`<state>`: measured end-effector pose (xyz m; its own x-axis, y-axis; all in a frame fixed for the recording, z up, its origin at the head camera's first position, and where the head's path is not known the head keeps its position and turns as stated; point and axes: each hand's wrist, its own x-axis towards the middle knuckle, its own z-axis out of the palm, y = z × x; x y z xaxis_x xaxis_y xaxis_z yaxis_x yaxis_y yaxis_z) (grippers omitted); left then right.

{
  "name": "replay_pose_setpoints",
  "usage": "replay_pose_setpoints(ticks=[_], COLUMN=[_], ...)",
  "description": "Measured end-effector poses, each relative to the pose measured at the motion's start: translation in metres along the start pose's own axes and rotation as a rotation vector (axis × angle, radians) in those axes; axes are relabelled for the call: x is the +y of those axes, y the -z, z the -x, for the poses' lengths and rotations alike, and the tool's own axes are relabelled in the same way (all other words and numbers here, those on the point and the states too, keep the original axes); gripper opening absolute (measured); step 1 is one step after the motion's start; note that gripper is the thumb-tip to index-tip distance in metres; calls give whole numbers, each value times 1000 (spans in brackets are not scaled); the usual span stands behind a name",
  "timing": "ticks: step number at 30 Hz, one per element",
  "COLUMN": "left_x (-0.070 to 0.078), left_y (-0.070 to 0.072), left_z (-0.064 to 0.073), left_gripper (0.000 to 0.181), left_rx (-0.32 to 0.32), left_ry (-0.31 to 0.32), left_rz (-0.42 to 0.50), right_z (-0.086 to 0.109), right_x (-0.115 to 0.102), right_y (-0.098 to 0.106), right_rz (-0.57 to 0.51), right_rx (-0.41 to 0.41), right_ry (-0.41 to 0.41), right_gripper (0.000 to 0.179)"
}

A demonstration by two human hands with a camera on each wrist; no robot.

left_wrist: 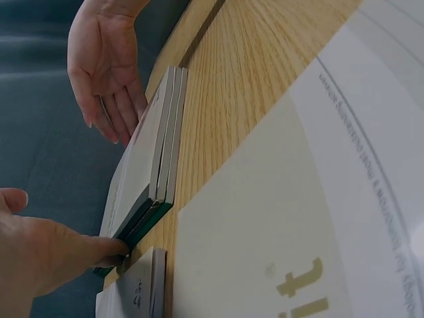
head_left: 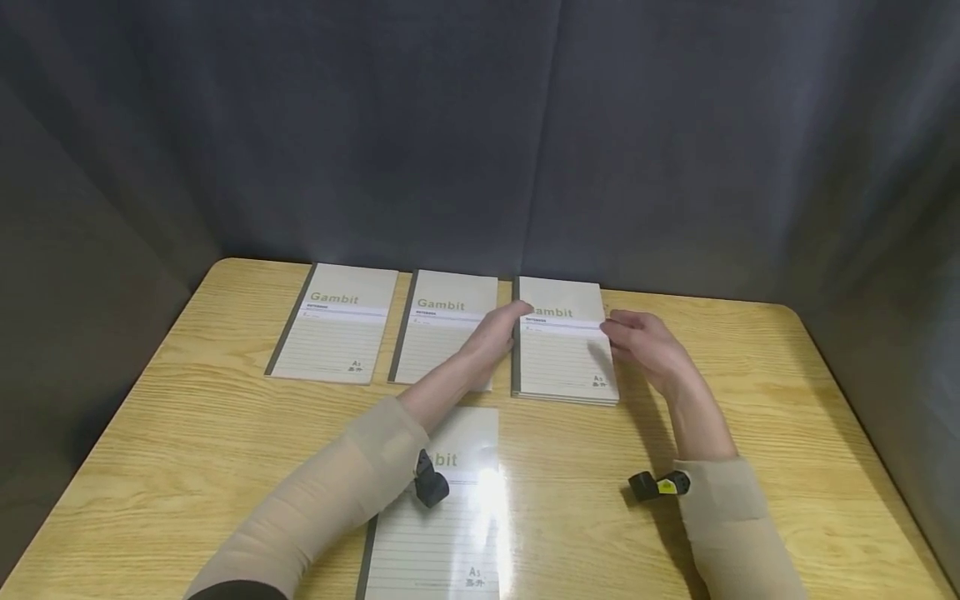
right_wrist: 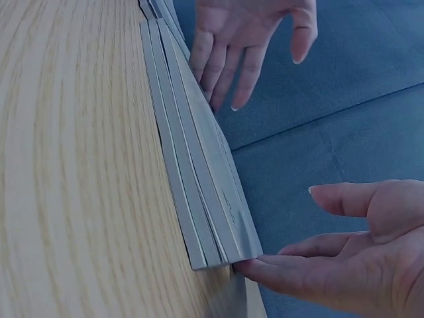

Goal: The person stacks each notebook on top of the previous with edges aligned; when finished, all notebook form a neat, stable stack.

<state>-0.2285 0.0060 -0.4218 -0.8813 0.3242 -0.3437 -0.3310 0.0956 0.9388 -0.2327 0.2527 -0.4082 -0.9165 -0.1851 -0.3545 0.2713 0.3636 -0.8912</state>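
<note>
A stack of three "Gambit" notebooks [head_left: 566, 358] lies on the wooden table, dark spines to the left. My left hand [head_left: 491, 337] is at the spine side, fingers extended along it and thumb over the cover's edge. At the opposite long edge, my right hand [head_left: 648, 346] has its fingertips against the stack, fingers nearly straight. The right wrist view shows the layered page edges of the stack [right_wrist: 189, 159], with the fingertips of the right hand [right_wrist: 358, 258] right at its near corner. Neither hand is curled round the notebooks.
Left of the stack lie a middle notebook [head_left: 442, 333], partly behind my left hand, and a far-left notebook [head_left: 337, 333]. Another notebook [head_left: 435, 542] lies nearer, partly under my left forearm in view, with glare on it. A dark curtain [head_left: 450, 133] hangs behind the table [head_left: 210, 433].
</note>
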Motion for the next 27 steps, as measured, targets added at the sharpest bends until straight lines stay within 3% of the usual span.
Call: replay_pose_setpoints(ticks=[5, 9, 14, 18, 22, 27], left_x=[-1, 9, 22, 25, 20, 11], left_y=[2, 14, 45, 78, 107, 131], left_z=[2, 10, 32, 57, 85, 111], left_gripper=[69, 71, 67, 65, 63, 60], left_rx=[10, 35, 51, 52, 35, 14], left_ry=[0, 10, -52, -99, -89, -21], left_rz=[10, -27, -103, -163, -264, -347], right_z=[4, 12, 26, 38, 51, 70], right_x=[-4, -9, -9, -8, -8, -1], right_y=[-1, 2, 0, -15, -36, -67], right_rz=[32, 75, 49, 51, 27, -27], right_rx=[-2, 46, 156, 186, 81, -165], right_ry=[4, 62, 180, 276, 288, 181], right_gripper=[72, 73, 64, 55, 52, 57])
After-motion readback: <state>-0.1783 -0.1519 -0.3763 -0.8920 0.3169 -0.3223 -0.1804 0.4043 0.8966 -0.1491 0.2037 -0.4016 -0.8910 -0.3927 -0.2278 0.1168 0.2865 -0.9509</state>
